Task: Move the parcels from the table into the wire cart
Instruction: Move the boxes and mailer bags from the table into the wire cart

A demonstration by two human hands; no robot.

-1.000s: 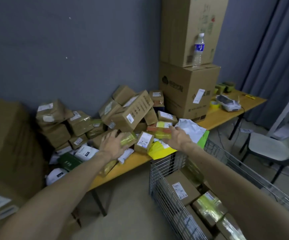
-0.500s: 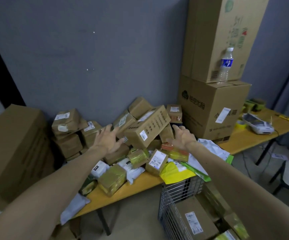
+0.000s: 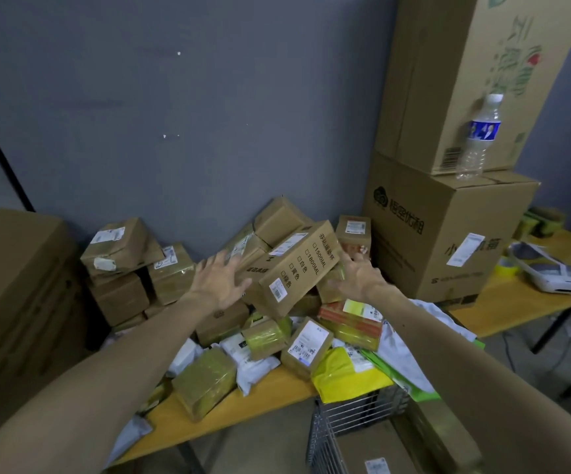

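The long carton lies tilted on top of the heap of parcels on the worktop, back near the wall. The left hand is at its left end and the right hand at its right side. Both are spread wide with straight fingers and grip nothing; I can't tell if they touch it. The wire cart stands at the worktop's near edge. Two big stacked boxes with a bottle stand on the right.

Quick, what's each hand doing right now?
Left hand: open, beside the long box, holding nothing.
Right hand: open, at the box's other side, holding nothing.
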